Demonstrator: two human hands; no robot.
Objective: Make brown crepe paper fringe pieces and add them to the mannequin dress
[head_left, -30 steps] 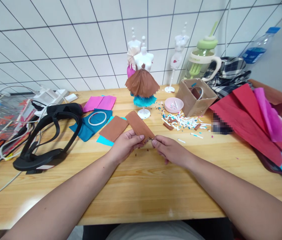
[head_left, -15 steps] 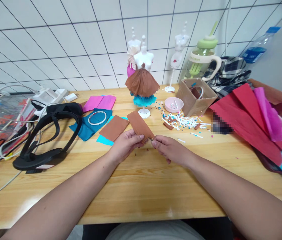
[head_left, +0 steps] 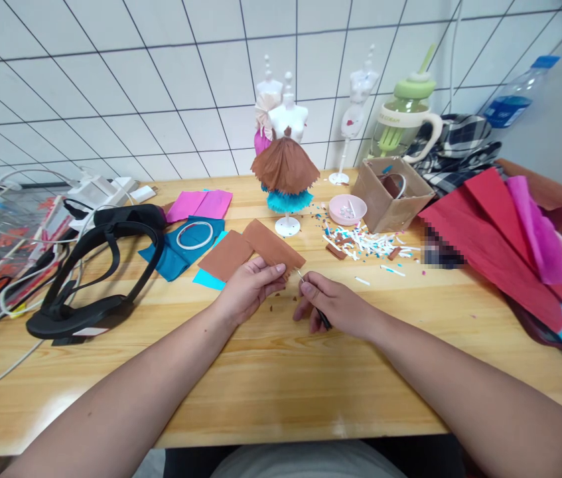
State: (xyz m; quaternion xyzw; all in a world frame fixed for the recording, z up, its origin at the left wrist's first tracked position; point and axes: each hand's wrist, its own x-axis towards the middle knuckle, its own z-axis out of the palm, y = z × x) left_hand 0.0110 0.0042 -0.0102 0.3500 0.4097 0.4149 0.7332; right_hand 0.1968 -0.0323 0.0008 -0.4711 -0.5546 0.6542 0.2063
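Half a second on, and my right hand (head_left: 333, 304) has loosened: the lower fingers have swung out, and the black handle of what look like small scissors (head_left: 324, 320) now shows below my palm. Thumb and forefinger stay gripped on them, the thin metal tip pointing up at eleven o'clock, right by the corner of the brown paper (head_left: 275, 247). Whether tip and paper touch, I can't tell.

The paper has turned as well; its far end has swung round towards ten o'clock and now overlaps the flat brown sheet (head_left: 225, 255). I read that as a pause between snips, the work on this edge not yet finished: the near side looks notched beside my thumb.

Over to my left hand (head_left: 255, 289), pinching that near edge between thumb and fingers. From there the paper reaches out at about one o'clock; from my right hand it sits between ten and eleven. Tiny brown scraps (head_left: 271, 308) lie on the table (head_left: 281, 378) between the two, and the brown-skirted dress form (head_left: 286, 162) stands just past noon.
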